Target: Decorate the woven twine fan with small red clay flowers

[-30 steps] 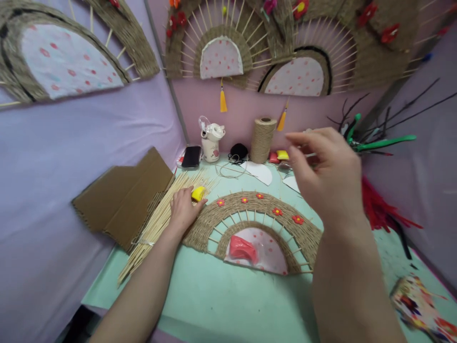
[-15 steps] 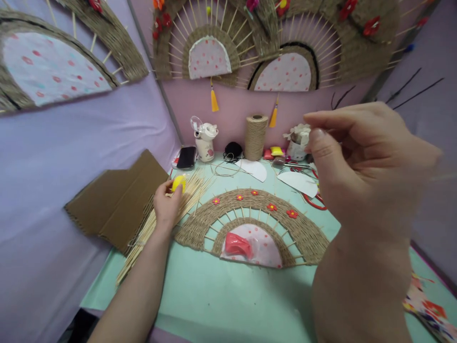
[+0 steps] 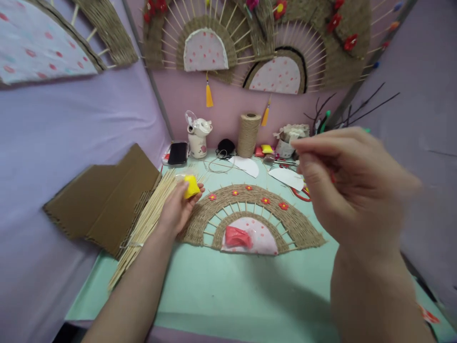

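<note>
My left hand (image 3: 175, 206) is closed around a small packet of yellow modelling clay (image 3: 192, 187), beside the left end of a woven twine fan (image 3: 303, 228) that lies flat. Red flowers with yellow centres (image 3: 265, 201) sit along the fan's outer band. On its dotted white centre (image 3: 262, 238) rests a packet of red modelling clay (image 3: 237, 237). Close to the camera, my right hand (image 3: 357, 186) is raised above the table's right side, thumb and forefinger pinched together. Anything between those fingertips is too small to make out.
Thin sticks (image 3: 144, 224) and cardboard (image 3: 103, 195) lie at the left. Behind the fan stand a twine spool (image 3: 249, 136), a white flowered cup (image 3: 197, 143), a phone (image 3: 177, 153) and white paper pieces (image 3: 287, 178). Red-handled scissors (image 3: 302, 194) are partly hidden by my right hand.
My left hand has moved right, away from the sticks, and turned so that the yellow clay packet shows more. My right hand stays raised and pinched, slightly lower and further left in view.
</note>
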Demonstrator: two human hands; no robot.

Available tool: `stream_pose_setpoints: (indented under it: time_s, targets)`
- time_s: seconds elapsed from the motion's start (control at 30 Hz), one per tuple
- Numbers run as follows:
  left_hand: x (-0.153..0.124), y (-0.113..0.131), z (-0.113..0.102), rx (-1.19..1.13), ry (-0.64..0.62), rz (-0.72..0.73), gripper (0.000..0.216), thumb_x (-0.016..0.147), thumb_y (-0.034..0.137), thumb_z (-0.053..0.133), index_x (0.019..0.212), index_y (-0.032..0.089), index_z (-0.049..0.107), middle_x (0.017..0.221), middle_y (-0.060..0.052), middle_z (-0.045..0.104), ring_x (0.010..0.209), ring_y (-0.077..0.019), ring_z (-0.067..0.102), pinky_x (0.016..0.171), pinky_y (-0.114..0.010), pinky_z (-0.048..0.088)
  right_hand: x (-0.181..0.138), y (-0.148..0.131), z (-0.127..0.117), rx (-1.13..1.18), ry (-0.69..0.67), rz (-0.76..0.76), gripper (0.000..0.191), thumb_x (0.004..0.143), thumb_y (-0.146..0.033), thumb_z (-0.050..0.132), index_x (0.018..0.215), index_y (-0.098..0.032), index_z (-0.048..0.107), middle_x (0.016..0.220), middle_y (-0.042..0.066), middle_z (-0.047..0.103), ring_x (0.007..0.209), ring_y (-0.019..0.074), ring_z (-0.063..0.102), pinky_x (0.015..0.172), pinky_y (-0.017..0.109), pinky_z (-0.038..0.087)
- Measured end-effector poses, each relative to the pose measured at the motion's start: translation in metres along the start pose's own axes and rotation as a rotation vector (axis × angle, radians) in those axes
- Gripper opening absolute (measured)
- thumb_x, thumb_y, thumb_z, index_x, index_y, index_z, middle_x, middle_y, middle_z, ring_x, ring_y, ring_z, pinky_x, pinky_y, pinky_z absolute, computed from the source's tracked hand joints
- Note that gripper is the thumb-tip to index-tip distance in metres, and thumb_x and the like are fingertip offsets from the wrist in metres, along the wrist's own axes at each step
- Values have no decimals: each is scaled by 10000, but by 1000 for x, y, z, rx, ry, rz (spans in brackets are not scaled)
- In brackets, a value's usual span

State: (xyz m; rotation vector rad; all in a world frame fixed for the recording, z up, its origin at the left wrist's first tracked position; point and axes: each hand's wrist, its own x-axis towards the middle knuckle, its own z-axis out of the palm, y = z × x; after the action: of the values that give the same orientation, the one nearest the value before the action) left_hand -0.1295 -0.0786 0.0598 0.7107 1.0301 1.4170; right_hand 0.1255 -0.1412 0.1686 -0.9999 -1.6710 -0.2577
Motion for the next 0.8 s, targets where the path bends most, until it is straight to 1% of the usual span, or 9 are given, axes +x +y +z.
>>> stream_pose_setpoints:
  time_s: [0.1,0.2,0.3,0.4,0.47,0.57,0.63,0.7,0.8]
  targets:
    - [-6,-4,-1,151,-94,95,356,769,322,731,1064,156,622,970,-59,703,919,-145,666,828,-243,529,-27,12,8,29,-108,96,160,896,-141,575,987,-201,692,910,37,660,805,151,612,679,296,482]
    - [-12,-8,-3,356,-179,247,468,769,390,743,1170,181,625,1075,-69,712,1010,-188,661,943,-335,502,-64,20,22,76,-173,199,171,901,-133,562,989,-216,683,892,31,664,786,146,613,667,279,480]
    - [-17,-14,0,506,-255,337,520,764,378,746,1230,183,621,1187,-97,697,1118,-234,635,1024,-390,457,-93,23,38,147,-177,317,178,911,-135,551,1010,-215,676,897,32,658,777,140,608,665,273,482]
    - [-17,-18,1,611,-278,373,501,783,381,719,1237,188,630,1235,-101,680,1167,-242,613,1049,-384,438,-108,23,48,198,-196,306,185,913,-125,539,1007,-211,673,915,40,669,850,154,627,714,282,498]
    - [-13,-15,-3,683,-185,427,446,807,418,682,1186,185,653,1201,-95,692,1137,-240,625,1019,-375,460,-113,25,48,195,-208,296,191,910,-121,539,1009,-212,676,922,42,671,850,154,631,715,283,499]
    - [0,-3,-20,913,140,539,391,874,470,566,1119,179,655,1122,-87,698,1034,-236,648,944,-380,495,-118,31,43,185,-213,338,200,909,-118,541,1015,-216,680,916,38,664,843,149,629,715,279,498]
    - [10,7,-36,1195,347,583,429,900,418,516,1270,210,574,1241,-101,639,1143,-263,588,1007,-421,443,-120,35,39,174,-219,369,199,909,-116,545,1020,-213,678,916,36,661,848,142,625,719,269,497]
    - [18,13,-50,1532,388,466,479,904,351,472,1351,183,514,1241,-164,609,1207,-340,524,1026,-523,391,-123,37,36,162,-224,381,196,909,-110,547,1019,-208,676,916,36,660,850,134,620,715,256,496]
    - [24,14,-65,1828,403,192,498,920,334,379,1359,142,516,1190,-247,571,1199,-440,476,914,-591,421,-124,37,32,152,-226,378,196,910,-104,543,1020,-205,672,933,41,661,876,130,622,716,242,499]
